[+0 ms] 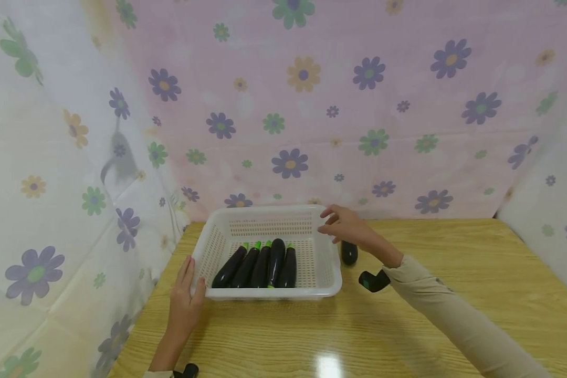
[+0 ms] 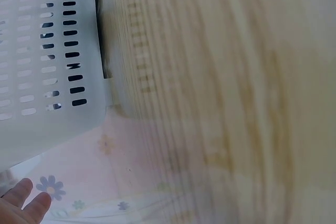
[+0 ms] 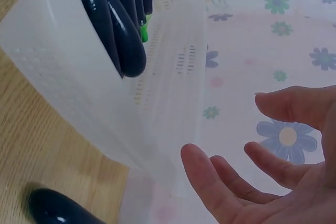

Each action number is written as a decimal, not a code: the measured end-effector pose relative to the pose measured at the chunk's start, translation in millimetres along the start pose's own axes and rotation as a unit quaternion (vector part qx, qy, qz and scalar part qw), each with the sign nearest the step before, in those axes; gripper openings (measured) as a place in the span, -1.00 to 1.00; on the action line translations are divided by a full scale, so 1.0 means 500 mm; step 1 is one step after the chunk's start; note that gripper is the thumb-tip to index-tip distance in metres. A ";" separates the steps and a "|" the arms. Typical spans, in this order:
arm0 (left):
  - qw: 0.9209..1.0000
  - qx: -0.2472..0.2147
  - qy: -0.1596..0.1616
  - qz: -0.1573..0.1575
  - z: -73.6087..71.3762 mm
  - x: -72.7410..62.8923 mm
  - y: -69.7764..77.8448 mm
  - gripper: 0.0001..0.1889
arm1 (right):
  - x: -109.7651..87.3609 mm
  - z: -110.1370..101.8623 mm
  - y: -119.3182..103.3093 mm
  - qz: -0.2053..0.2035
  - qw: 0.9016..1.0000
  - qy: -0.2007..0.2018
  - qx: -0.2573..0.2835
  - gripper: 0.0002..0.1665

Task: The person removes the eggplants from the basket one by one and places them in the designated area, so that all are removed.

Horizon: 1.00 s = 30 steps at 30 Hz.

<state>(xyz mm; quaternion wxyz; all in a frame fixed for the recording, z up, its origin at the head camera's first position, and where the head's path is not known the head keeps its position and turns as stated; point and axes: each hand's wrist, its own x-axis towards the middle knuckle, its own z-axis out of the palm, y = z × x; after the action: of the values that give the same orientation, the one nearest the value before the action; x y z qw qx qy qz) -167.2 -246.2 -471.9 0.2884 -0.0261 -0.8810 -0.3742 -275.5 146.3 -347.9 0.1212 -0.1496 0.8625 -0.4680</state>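
Note:
A white plastic basket (image 1: 271,293) with slotted walls stands on the table. Several dark eggplants (image 1: 262,266) with green stems lie side by side in it, also visible in the right wrist view. My left hand (image 1: 185,291) rests against the basket's left side with its fingers extended. At the back right corner, my right hand (image 1: 347,227) hovers over the rim, fingers loosely spread and holding nothing. Another eggplant (image 1: 349,253) lies on the table just right of the basket, below the right hand, its far end hidden.
The wood-grain table (image 1: 274,341) extends to the front and right of the basket. Flower-patterned cloth (image 1: 312,121) hangs behind it and along both sides. A black wrist device (image 1: 374,281) sits by the right sleeve.

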 end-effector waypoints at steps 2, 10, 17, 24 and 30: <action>1.000 0.000 0.000 -0.002 -0.001 0.000 -0.001 -0.39 | 0.002 0.007 -0.005 -0.001 1.000 -0.007 0.001 -0.42; 1.000 -0.003 0.013 0.004 0.000 -0.002 -0.008 -0.40 | 0.018 0.036 -0.012 0.012 0.998 -0.053 0.020 -0.42; 1.000 -0.018 0.015 0.019 0.004 0.002 -0.008 -0.41 | 0.028 0.060 -0.024 0.025 0.997 -0.073 0.018 -0.48; 0.999 -0.009 0.027 0.031 0.006 0.003 -0.006 -0.41 | 0.041 0.093 -0.023 0.051 0.994 -0.092 0.012 -0.48; 0.999 -0.012 0.027 0.025 0.013 0.002 -0.010 -0.41 | 0.053 0.113 -0.019 0.058 0.994 -0.092 0.014 -0.43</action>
<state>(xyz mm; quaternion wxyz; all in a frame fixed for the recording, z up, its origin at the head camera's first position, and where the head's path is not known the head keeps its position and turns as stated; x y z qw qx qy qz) -172.6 -245.6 -478.1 0.3214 -0.0413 -0.8673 -0.3778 -278.8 87.9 -371.8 0.2292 -0.1403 0.8483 -0.4563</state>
